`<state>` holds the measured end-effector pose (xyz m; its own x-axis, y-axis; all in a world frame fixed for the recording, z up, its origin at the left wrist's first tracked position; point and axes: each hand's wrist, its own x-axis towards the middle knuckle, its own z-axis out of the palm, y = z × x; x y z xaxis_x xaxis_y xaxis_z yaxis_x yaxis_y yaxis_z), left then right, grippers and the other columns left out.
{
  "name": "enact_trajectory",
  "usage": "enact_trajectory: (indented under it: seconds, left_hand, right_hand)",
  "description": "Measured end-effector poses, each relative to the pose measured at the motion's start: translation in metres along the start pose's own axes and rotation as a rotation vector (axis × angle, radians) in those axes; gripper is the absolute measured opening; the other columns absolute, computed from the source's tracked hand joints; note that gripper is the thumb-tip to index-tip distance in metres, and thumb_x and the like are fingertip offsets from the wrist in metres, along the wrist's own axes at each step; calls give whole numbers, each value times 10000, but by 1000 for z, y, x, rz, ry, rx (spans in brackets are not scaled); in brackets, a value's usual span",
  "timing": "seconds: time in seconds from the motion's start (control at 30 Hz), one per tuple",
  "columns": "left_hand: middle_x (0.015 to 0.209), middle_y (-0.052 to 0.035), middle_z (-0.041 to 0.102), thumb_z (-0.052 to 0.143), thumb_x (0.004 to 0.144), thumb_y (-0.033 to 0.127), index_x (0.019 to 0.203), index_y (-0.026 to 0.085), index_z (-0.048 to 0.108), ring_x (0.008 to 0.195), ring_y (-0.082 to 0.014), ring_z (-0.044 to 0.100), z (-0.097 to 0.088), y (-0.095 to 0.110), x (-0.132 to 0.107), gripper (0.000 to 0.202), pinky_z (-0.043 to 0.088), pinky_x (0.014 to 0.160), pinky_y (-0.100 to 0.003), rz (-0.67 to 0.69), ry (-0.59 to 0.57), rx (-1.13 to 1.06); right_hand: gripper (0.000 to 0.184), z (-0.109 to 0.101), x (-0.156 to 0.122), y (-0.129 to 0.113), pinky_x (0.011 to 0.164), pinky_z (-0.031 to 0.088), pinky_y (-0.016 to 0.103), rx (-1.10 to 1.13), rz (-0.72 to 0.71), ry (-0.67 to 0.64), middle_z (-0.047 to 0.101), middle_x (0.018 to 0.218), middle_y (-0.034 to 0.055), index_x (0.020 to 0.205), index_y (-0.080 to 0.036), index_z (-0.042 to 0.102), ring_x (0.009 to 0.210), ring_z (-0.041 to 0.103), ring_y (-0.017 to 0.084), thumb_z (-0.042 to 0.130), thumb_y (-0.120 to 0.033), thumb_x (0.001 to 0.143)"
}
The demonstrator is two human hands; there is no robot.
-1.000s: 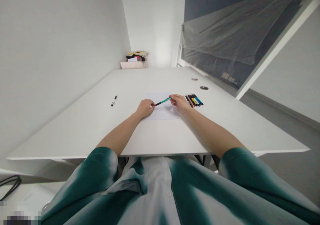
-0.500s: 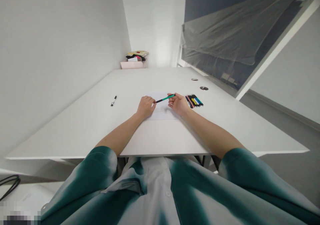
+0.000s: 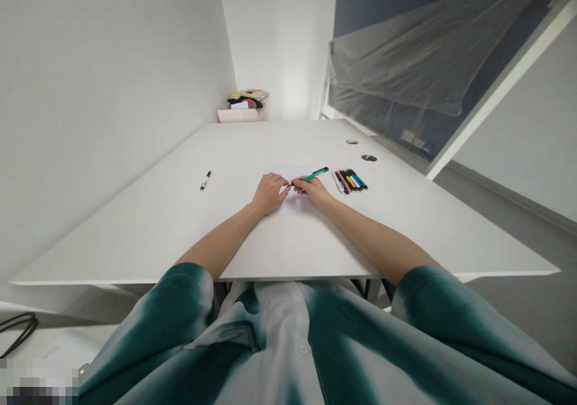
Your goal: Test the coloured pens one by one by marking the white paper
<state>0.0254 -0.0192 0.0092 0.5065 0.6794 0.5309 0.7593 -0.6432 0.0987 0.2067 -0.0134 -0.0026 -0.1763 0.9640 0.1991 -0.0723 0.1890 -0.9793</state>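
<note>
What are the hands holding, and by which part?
The right hand grips the green pen near its lower, black end; the left hand is close to that end, its hold unclear.

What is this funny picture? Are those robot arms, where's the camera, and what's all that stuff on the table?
No robot here! Those are a person's two bare arms. The camera is worn on that person's head, looking forward and down, so you see their green-and-white shirt too.

On the white table lies a sheet of paper, under the hands. The right hand holds a green-and-black pen. The left hand is right by the pen's lower end; I can't tell whether it's touching.

To the right is a row of colored pens. Over on the left lies a black-and-white pen.
</note>
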Motion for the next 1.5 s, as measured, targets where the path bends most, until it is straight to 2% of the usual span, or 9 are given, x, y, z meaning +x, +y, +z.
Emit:
enact_trajectory:
  seconds: [0.13,0.27,0.37,0.47,0.6,0.8,1.2,1.37,1.5]
  left_hand:
    - [1191,-132,650,562,895,364,1150,162,654,1135,-283,560,4,-16,-4,338,417,1004,-439,-139,-54,37]
    - [1314,-135,602,557,886,428,1221,158,633,1208,-291,543,12,-37,-10,438,411,1051,-429,-248,-234,20]
    - [1340,-120,596,523,894,457,1224,170,634,1226,-282,543,18,-47,-11,451,415,1061,-418,-290,-312,5]
    - [1341,-109,599,514,892,473,1222,182,636,1225,-275,549,21,-50,-10,457,414,1070,-413,-286,-307,4]
    - [1348,-119,593,510,890,476,1229,173,635,1235,-282,543,19,-48,-10,472,413,1074,-417,-293,-311,7]
    - [1353,-113,591,514,887,478,1234,182,635,1241,-281,539,17,-46,-10,472,403,1086,-417,-311,-319,4]
    - [1328,-100,601,525,870,492,1223,188,638,1240,-269,535,22,-50,-9,480,402,1092,-401,-324,-316,-14]
    - [1332,-96,607,531,875,473,1214,190,638,1229,-265,547,17,-46,-10,454,415,1075,-403,-315,-314,1]
    - [1297,-104,638,506,907,400,1214,179,635,1196,-262,574,10,-33,-9,400,409,1070,-419,-254,-235,-12]
  right_hand:
    - [203,-21,7,4,627,413,268,-192,-38,217,640,640,24,692,-186,623,631,560,150,611,-388,701]
    - [132,-42,11,5,678,435,271,-498,-37,316,647,632,26,654,-186,608,680,604,173,536,-278,718]
    - [149,-46,10,4,662,436,267,-618,32,332,666,646,42,650,-180,607,679,620,180,507,-234,747]
    - [165,-44,9,3,667,442,261,-727,66,304,688,669,59,644,-173,619,696,636,186,517,-209,769]
    - [159,-42,8,2,699,451,255,-819,42,234,710,719,67,708,-165,655,731,650,189,521,-189,789]
    - [170,-40,8,2,701,452,258,-891,35,169,708,749,66,781,-158,678,731,642,190,512,-192,789]
    - [187,-39,7,-2,753,462,257,-937,75,214,726,799,84,790,-168,691,808,661,207,509,-203,814]
    - [196,-43,10,4,750,465,260,-783,17,282,716,774,61,782,-164,682,788,653,194,495,-223,782]
    - [175,-40,9,5,735,466,276,-590,-76,230,676,716,37,740,-173,661,743,628,185,523,-281,741]
